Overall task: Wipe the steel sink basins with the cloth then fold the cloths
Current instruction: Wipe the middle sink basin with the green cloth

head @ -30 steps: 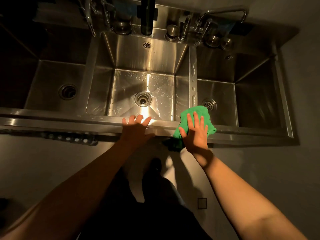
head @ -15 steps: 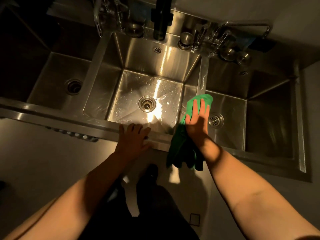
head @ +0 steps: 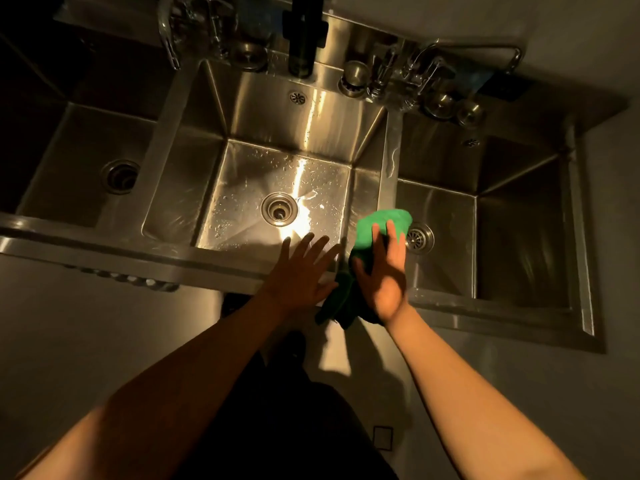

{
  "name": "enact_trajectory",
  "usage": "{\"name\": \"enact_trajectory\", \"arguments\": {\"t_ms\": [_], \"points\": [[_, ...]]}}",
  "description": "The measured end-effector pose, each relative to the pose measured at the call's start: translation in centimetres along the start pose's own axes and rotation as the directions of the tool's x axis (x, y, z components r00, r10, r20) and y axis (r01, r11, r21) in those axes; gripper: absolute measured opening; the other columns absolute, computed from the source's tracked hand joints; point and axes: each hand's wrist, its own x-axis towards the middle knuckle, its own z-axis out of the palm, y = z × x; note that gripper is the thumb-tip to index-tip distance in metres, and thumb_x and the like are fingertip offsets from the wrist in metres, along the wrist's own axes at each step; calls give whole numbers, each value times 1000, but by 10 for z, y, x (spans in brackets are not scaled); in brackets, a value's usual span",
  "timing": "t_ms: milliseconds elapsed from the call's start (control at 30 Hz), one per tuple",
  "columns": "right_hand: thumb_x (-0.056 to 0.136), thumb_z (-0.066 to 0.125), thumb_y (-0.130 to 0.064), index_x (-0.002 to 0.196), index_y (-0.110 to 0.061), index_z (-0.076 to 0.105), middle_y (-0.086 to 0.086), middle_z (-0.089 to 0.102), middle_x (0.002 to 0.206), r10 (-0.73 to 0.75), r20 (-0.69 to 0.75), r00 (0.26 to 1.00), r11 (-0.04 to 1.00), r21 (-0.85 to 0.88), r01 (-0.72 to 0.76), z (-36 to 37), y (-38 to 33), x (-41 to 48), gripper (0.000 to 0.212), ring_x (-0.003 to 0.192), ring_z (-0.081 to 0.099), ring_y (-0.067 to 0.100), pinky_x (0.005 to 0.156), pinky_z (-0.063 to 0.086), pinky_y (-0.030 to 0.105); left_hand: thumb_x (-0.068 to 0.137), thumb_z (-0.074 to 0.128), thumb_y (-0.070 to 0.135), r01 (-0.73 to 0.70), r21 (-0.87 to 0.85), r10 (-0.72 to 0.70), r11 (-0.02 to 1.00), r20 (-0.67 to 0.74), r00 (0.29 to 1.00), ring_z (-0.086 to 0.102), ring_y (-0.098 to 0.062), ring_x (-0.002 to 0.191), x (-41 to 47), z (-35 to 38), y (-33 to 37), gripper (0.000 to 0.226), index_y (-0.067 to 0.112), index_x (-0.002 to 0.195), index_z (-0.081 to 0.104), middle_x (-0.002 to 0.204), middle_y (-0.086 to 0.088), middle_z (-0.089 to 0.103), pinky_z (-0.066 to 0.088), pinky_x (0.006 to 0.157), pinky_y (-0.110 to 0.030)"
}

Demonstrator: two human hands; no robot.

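We look down on a pale grey floor (head: pixel 69 341) and a long steel sink (head: pixel 104 244) set against the wall, lit by a warm light that falls mostly on the centre.

We count three basins. The left basin (head: pixel 69 150) lies in shadow, the middle basin (head: pixel 304 126) is bright and beaded with water drops, and the right basin (head: pixel 519 220) is dim. Each has one drain, so three drains: left (head: pixel 121 176), middle (head: pixel 280 209), right (head: pixel 419 238). Narrow steel dividers part the basins, and the one between middle and right (head: pixel 391 161) carries a wet streak. A black fixture (head: pixel 304 36) and a crowd of steel tap fittings (head: pixel 415 71) line the back ledge, too tangled for us to count. The basins themselves hold nothing loose.

We see one green cloth (head: pixel 377 223), draped over the front rim where that divider meets it, its lower part hanging down the sink's front. The right hand (head: pixel 384 271) presses it flat, fingers straight and close together. The left hand (head: pixel 301 271) rests just beside it on the front rim, fingers straight and spread wide, holding nothing.
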Motion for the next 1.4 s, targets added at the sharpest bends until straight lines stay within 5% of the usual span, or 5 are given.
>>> {"name": "enact_trajectory", "arguments": {"t_ms": [300,500,1033,1267,1400], "points": [[76,77,-10,151,-16,17,18,21,151,-261,-128,957,929,-302,213,9,-3,29,96,138,26,45,105,37,70,97,34,61,-17,-98,18,995,11,1000,20,-35,157,16,8,0,73,31,163,23,170,-3,26,20,120,-67],[96,55,-29,155,-7,30,18,19,163,40,15,999,983,-182,-36,13,13,78,68,152,13,39,124,11,52,95,37,61,-57,-124,50,991,-56,997,20,-35,156,23,13,4,77,30,163,20,168,-8,28,29,115,-69],[99,47,-37,158,-18,20,9,7,167,64,63,996,974,-222,-49,9,24,208,68,152,4,39,126,4,46,99,42,62,-181,-228,141,957,-182,973,1,-30,161,54,20,17,78,36,165,7,175,1,0,13,126,-63],[99,47,-36,159,-18,19,10,7,167,96,50,994,963,-256,-80,11,28,262,68,151,5,42,125,10,49,89,78,27,-276,-486,92,829,-368,925,7,-41,159,87,38,31,80,20,158,39,171,-10,20,27,121,-64],[99,47,-37,159,-22,18,7,6,167,120,55,991,962,-252,-102,11,31,287,68,152,4,41,125,11,48,88,70,40,-322,-308,198,895,-372,907,20,-38,157,104,40,36,61,26,146,57,166,-6,35,17,119,-71]]}}
